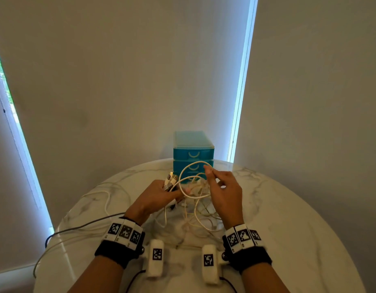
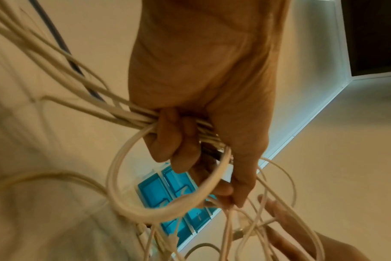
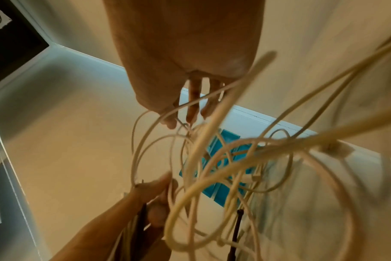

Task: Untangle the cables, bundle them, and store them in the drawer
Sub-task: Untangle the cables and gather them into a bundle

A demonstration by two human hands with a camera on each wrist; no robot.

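Head view, starting at the left edge: a grey cable (image 1: 81, 226) trails off the rim of the round marble counter (image 1: 288, 218) and hangs down its side, and pale loops of cream cable lie flat on the stone beside it. Next comes the left hand (image 1: 159, 196), raised above the counter and closed tight round a bunch of cream cables (image 1: 195, 199), with several plug ends (image 1: 171, 179) poking up out of the top of the fist. Left wrist view confirms it, fingers (image 2: 179, 146) curled hard over the strands and a thick cream loop (image 2: 132, 208) swinging below the knuckles. Centre now: the tangle hangs between both hands and spills onto the counter in front of the person, so these cables are not in any drawer. Behind the tangle, at the far edge of the counter, stands the teal drawer unit (image 1: 193, 153), its stacked drawers all pushed in. Over to the right hand (image 1: 223, 191), lifted beside the unit: thumb and forefinger pinch one cream loop that arcs up in front of the drawers, the other fingers held loose. Right wrist view shows fingertips (image 3: 191, 114) meeting on thin strands, though it is badly blurred.
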